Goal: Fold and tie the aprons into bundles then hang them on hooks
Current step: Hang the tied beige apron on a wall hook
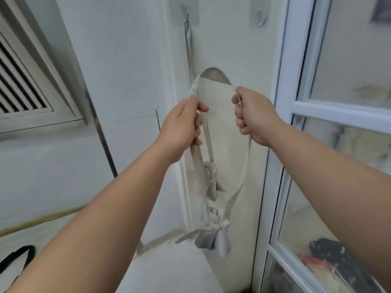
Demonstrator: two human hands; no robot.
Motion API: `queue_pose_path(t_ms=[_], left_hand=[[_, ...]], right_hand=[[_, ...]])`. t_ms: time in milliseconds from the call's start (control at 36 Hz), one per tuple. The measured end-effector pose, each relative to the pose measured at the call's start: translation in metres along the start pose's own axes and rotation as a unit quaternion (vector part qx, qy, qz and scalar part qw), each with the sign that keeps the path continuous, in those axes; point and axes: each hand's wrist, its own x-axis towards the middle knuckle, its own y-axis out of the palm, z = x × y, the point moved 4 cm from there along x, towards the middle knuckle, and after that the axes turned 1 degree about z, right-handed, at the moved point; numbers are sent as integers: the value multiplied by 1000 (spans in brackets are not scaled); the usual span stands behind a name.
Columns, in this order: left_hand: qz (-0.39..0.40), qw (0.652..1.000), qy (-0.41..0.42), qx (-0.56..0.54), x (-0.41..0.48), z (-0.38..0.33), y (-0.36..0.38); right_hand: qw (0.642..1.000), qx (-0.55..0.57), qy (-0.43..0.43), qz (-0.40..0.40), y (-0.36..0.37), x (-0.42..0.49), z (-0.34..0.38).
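Now, from the head camera, both arms were stretched out toward the white wall ahead. The left hand [186, 123] had its fingers curled tight, thumb pinching one side of a pale strap [247, 163], while the right hand [251, 117] was closed in a fist round the other side. Between them the strap arched up into an open loop, held well below the hooks. Down below, near the foot of the wall, dangled the held bundle [211, 233], a grey-cream apron folded small and knotted, hanging free on that strap. Just behind and a little higher sat a second bundle [210, 176], its own thin strap [187, 49] running straight up to the left hook [186, 16] at the far top. Beside it, to the right, the right hook [262, 19] was bare. A white-framed glass door [283, 81] filled the right side, and a slatted vent [19, 85] sat far left.
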Motion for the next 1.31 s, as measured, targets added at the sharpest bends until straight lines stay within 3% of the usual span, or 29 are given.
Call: queue_pose_path(t_ms=[222,444,611,833,972,1083,1222,1306], left_hand=[[-64,994,77,48,52,-51,40],[-116,975,143,128,108,-93,63],[-143,955,210,154,138,-114,84],[-208,891,189,357,177,-127,94],[-190,863,151,443,185,-109,101],[-152,872,123,448,181,-97,104],[-111,852,121,498,161,-92,99],[-99,842,133,513,142,-89,91]], right_hand=[[961,-172,-188,-105,-46,30,45],[917,-229,-254,-203,-95,78,87],[912,-214,-259,-235,-117,113,101],[924,-223,-205,-232,-123,156,102],[955,-209,-138,-160,-112,162,90],[977,-160,-97,-100,-107,156,69],[950,-263,-132,-103,-105,136,56],[948,-257,-145,-119,-106,118,58]])
